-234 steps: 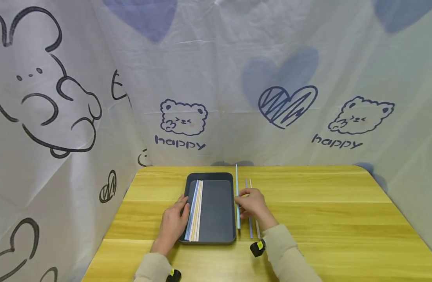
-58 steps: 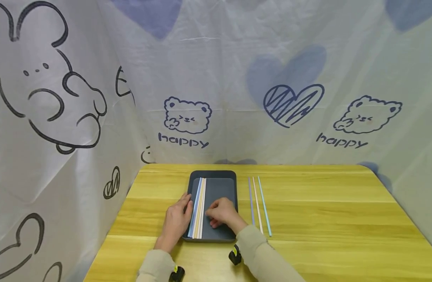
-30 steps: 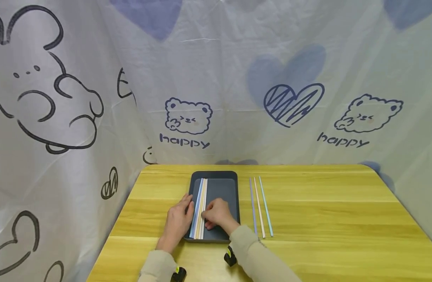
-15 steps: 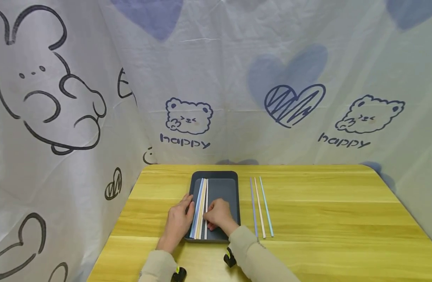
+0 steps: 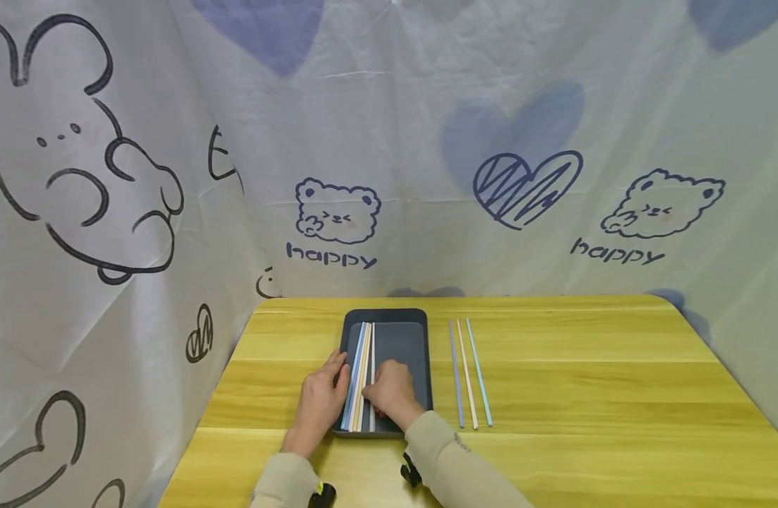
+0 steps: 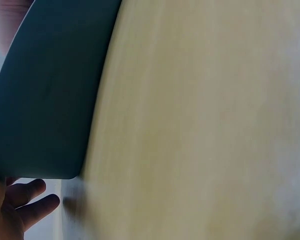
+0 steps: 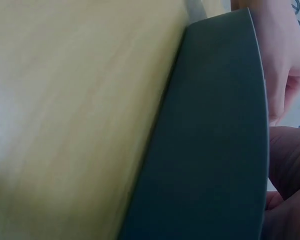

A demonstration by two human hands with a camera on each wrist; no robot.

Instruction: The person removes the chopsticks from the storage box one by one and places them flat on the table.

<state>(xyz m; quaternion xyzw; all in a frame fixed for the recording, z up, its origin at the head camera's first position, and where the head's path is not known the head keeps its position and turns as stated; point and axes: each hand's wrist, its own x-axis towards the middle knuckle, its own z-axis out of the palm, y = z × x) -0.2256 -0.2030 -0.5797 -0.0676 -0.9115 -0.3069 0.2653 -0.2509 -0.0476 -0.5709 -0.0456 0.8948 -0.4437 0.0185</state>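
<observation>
A dark grey rectangular tray [image 5: 404, 339] stands on the table. Along its left side lies a bunch of thin pastel chopsticks [image 5: 361, 346], blue, yellowish and whitish. One whitish chopstick [image 5: 373, 342] stands a little apart on the bunch's right and runs beneath my right hand [image 5: 392, 389]. That hand's fingers are curled at this chopstick, fingertips beside the bunch; its underside is hidden. My left hand [image 5: 320, 398] rests at the tray's left rim with fairly straight fingers. In the left wrist view, some of its fingers [image 6: 37, 210] extend beyond the tray's side.
To the tray's right, three chopsticks lie side by side on the wooden table [image 5: 567, 381]: purple [image 5: 456, 374], pale pink [image 5: 467, 374] and light blue [image 5: 479, 374]. A printed cloth [image 5: 402, 176] hangs behind the table and at its sides.
A light blue chopstick held beside the tray now lies on the table, right of the other two. My right hand has moved into the tray, and a whitish chopstick has parted from the bunch.
</observation>
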